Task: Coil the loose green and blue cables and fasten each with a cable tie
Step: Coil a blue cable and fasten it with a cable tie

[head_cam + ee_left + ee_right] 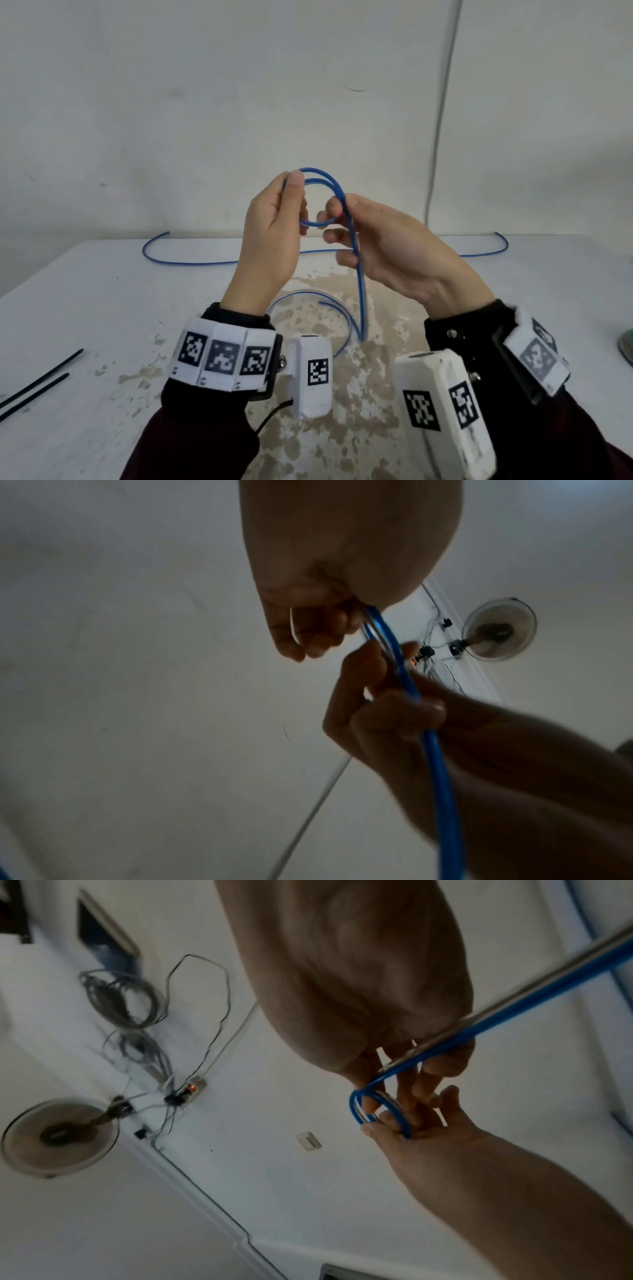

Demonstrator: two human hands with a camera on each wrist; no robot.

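Blue cable [356, 260] loops above the table [102, 301]; our left hand [274, 226] pinches the small coil. Our right hand [387, 246] curls round the trailing strand. Two black cable ties [37, 383] lie left.

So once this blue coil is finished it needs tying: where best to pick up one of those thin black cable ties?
Take the nearer thin black cable tie at mid-length, fingers from above, pinching across its width; it lies flat on the white table, apart from its twin.

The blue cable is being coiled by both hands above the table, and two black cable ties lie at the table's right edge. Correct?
Not quite. The head view shows the cable ties at the table's left edge. Both hands, left hand and right hand, do coil the blue cable.
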